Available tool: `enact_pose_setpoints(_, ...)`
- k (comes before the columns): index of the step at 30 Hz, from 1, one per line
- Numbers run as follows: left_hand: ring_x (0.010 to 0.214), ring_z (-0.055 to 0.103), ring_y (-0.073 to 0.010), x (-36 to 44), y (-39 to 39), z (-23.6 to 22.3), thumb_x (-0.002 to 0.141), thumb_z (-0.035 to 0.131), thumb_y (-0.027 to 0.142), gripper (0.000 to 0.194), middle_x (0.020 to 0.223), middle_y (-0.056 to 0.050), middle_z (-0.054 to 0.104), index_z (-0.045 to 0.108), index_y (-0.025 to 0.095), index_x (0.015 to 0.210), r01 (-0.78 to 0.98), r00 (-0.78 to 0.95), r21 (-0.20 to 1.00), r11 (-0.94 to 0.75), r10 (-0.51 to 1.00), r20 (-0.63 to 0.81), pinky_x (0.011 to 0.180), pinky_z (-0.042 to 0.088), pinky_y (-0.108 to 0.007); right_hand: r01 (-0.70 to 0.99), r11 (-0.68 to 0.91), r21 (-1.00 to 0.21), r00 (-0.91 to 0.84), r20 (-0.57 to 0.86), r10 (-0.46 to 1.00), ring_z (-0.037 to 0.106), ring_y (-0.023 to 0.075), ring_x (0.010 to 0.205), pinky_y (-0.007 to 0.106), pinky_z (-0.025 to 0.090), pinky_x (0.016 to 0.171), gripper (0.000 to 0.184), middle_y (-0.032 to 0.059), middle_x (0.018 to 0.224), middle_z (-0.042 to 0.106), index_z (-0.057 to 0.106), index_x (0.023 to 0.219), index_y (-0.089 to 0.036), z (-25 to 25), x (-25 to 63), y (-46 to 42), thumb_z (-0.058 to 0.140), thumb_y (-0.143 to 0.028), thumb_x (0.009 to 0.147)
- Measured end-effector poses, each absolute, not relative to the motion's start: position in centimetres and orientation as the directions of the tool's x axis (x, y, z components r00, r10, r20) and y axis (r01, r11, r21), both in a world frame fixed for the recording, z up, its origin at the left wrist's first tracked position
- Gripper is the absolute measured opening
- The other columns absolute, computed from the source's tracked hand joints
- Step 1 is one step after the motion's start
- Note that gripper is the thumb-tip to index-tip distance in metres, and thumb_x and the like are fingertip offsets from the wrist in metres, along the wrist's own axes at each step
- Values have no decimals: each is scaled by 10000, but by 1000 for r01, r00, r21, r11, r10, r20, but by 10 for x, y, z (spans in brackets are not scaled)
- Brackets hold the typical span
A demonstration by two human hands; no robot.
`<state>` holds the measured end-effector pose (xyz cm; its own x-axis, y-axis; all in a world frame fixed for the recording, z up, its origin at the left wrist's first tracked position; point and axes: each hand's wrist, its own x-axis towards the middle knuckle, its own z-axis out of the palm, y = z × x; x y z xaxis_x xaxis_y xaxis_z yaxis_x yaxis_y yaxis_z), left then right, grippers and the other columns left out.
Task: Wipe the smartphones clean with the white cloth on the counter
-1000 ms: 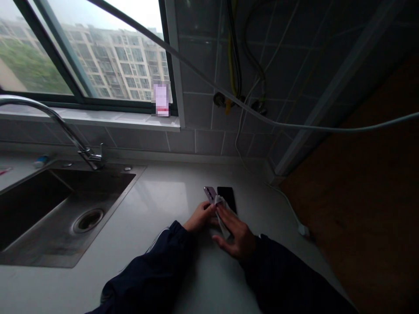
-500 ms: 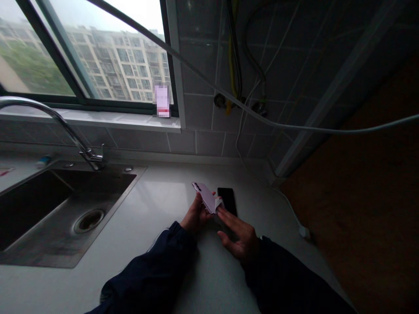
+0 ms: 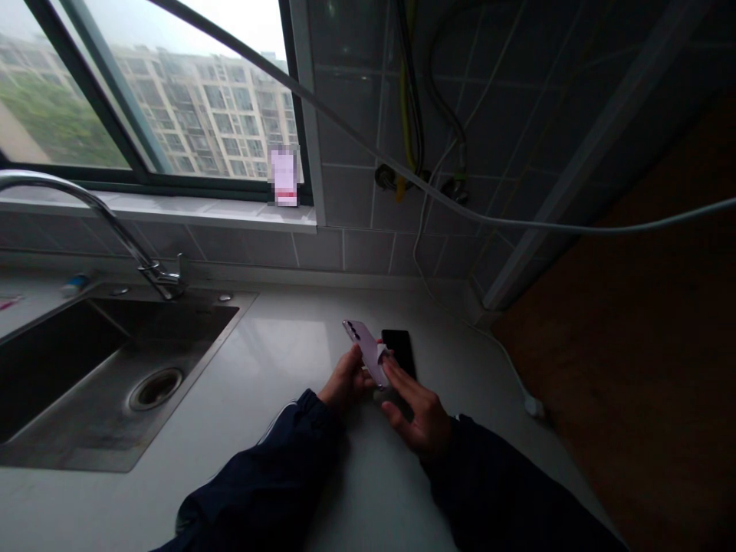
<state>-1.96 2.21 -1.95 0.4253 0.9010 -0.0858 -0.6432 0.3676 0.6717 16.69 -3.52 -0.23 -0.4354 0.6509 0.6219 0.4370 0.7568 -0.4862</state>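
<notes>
My left hand (image 3: 346,377) is closed around the edge of a lilac smartphone (image 3: 366,349), held tilted above the counter with its back and camera lenses facing up. The fingers of my right hand (image 3: 418,410) press a small white wipe (image 3: 382,351), perhaps a tissue, against the back of this phone near its lower end. A black smartphone (image 3: 401,349) lies flat on the counter just behind my right hand, which partly covers it. Something dark grey under my right hand is too shaded to make out.
The white counter (image 3: 276,368) holds a steel sink (image 3: 86,429) with a chrome faucet (image 3: 115,222) at left. A pixelated pink item (image 3: 284,178) stands on the windowsill. A white cable (image 3: 506,224) crosses in front of the wall; a plug (image 3: 533,406) lies at right.
The lilac phone has shifted slightly to the right and turned a little steeper in my left hand. My right hand with the wipe has moved slightly up along its back.
</notes>
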Motion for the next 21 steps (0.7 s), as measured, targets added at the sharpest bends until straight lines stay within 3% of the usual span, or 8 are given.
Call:
enact_pose_setpoints(3,986,751,-257,-19,24,-21,821,755,586,708,1249,-188,722,599,143,1351,-633,425,685,360,901,-81,791,602,-312,437,753,-491,-409,637,653,461,309,1461,487,457,1174,663,152,1572,485,353,1605,-177,-4,168,-34,551,-359,999)
enact_pose_setpoints(8,859,747,-223,-14,22,-21,732,805,638,756,1122,-161,757,652,146,1285,-544,409,795,268,912,-28,708,572,-287,299,802,-518,-521,616,592,335,331,1528,507,372,1223,773,142,1656,351,282,1629,-159,-1,166,-43,417,-613,1018)
enact_pose_setpoints(11,749,718,-194,-13,19,-18,636,873,626,691,936,-106,765,737,122,1088,-399,529,873,282,848,-32,638,541,-254,332,745,-579,-502,561,659,230,319,1566,494,297,1257,845,119,1705,224,179,1654,-159,-1,165,-46,243,-707,1013)
enact_pose_setpoints(15,762,701,-205,-13,17,-14,533,964,497,584,870,-103,753,769,75,886,-334,603,897,290,797,-33,667,537,-255,399,715,-574,-462,548,697,119,327,1585,523,207,1280,905,84,1733,88,84,1664,-174,-5,163,-43,215,-757,985)
enact_pose_setpoints(17,731,697,-202,-12,17,-15,544,952,524,599,847,-100,749,765,75,895,-335,606,895,295,795,-36,652,536,-259,412,726,-551,-452,568,687,154,328,1580,536,243,1269,868,95,1727,120,101,1662,-174,-7,163,-40,267,-716,1006)
enact_pose_setpoints(21,700,704,-184,-12,19,-18,679,831,657,684,904,-99,749,716,123,1090,-424,534,850,313,845,-45,625,550,-261,371,770,-519,-426,642,638,442,289,1474,487,448,1184,578,109,1606,443,367,1600,-210,-4,166,-36,413,-436,1070)
